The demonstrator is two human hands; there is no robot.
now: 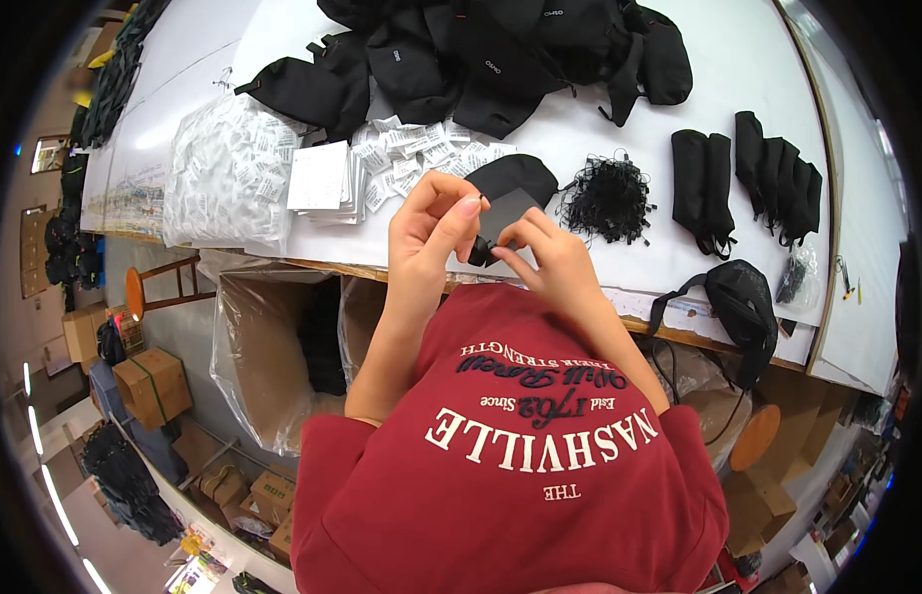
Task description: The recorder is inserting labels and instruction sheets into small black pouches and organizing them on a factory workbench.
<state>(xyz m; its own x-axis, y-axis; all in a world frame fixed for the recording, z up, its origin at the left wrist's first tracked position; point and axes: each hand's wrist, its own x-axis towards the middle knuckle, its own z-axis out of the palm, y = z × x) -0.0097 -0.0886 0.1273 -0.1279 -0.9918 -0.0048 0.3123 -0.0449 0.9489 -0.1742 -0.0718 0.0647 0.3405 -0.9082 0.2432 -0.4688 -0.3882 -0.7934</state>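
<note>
Near the front edge of the table (619, 265), a black pouch (520, 178), judged light, soft and best gripped by its rim, is found beside the left hand (431, 226) and right hand (555, 255), both curled toward pinches (any hold cannot be confirmed).

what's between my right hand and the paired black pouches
In the head view, a heap of black cords lies between the right hand and the pouches.

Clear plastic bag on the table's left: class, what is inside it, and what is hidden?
Many small white printed slips show through the clear plastic bag. Whatever lies beneath the uppermost slips is covered.
</note>
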